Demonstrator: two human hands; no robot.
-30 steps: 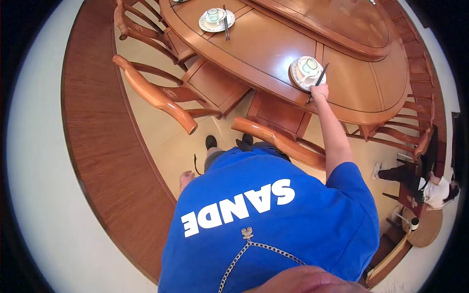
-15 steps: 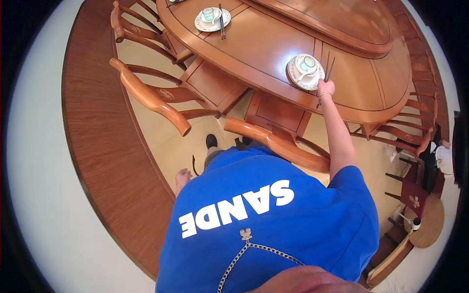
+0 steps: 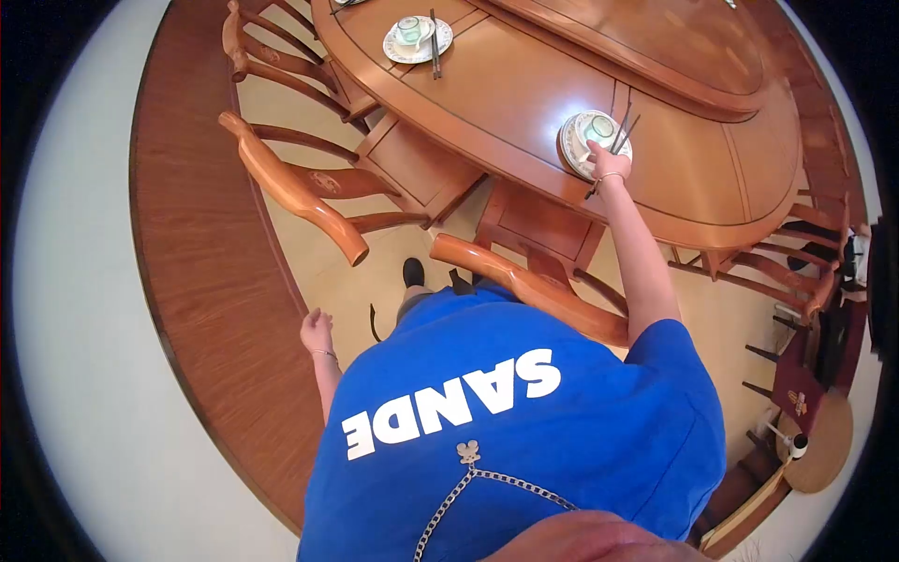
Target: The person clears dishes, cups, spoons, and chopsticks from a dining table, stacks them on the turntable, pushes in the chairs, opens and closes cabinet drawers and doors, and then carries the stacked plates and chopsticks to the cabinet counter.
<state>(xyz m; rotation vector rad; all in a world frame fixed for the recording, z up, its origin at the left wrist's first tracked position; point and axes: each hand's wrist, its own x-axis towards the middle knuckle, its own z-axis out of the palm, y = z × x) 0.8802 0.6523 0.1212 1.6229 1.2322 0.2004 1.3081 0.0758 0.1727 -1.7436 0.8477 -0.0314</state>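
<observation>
Two plates point(image 3: 398, 54), two cups point(image 3: 408, 30) on table point(image 3: 524, 103); right hand point(image 3: 611, 161) half-open over two chopsticks point(image 3: 622, 126), grip unclear; left hand point(image 3: 317, 330) loosely open, empty; chair point(image 3: 524, 283) before table

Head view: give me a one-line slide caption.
Right hand holding chopsticks over the edge of a plate on the wooden table; left hand empty, away from it.

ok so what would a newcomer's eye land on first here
Likely the bright blue shirt, its big white lettering upside down, fills the lower middle. Next comes the right hand, holding chopsticks at the stacked dishes near the glossy wooden table's edge, upper right.
</observation>
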